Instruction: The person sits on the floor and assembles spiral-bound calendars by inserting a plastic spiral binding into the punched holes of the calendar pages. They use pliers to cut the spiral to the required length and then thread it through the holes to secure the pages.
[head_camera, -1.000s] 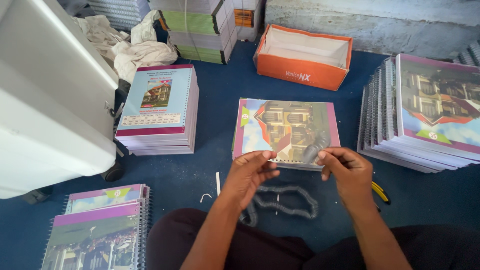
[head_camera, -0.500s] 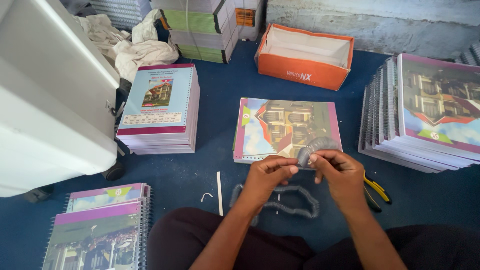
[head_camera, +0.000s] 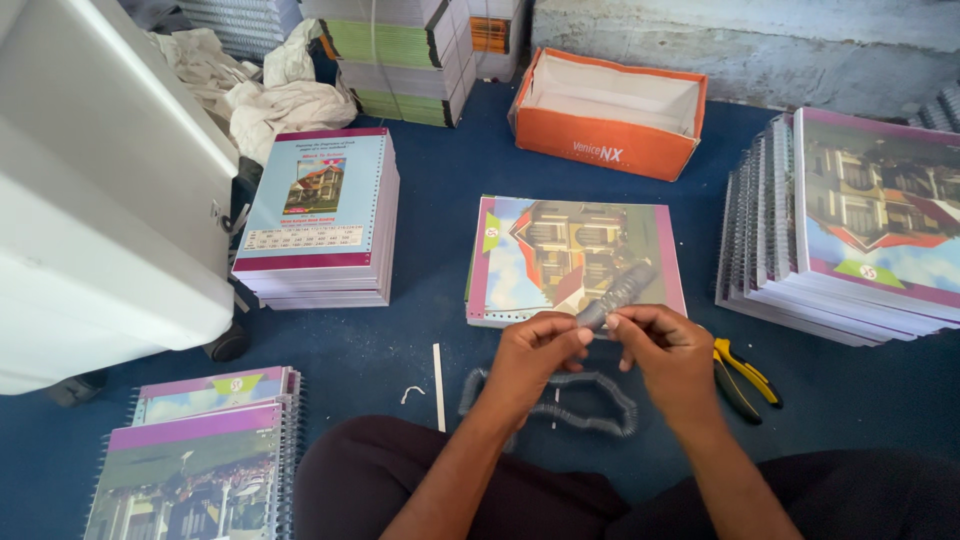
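Note:
My left hand (head_camera: 535, 350) and my right hand (head_camera: 665, 352) meet above the blue floor, both pinching one end of a clear plastic spiral coil (head_camera: 618, 293) that angles up and away from my fingers. Just beyond it lies a small pile of unbound notebooks (head_camera: 575, 255) with a house picture on the cover and punched holes along the near edge. More coil (head_camera: 560, 395) lies looped on the floor under my hands.
Pliers with yellow and black handles (head_camera: 742, 375) lie right of my right hand. Bound notebook stacks sit at right (head_camera: 870, 225), left (head_camera: 320, 215) and near left (head_camera: 195, 455). An open orange box (head_camera: 610, 112), a white machine (head_camera: 90, 210), cloth (head_camera: 275, 95), a white stick (head_camera: 438, 372).
My hands left the near edge of the notebook pile, came together and lifted the coil end; it now points up to the right.

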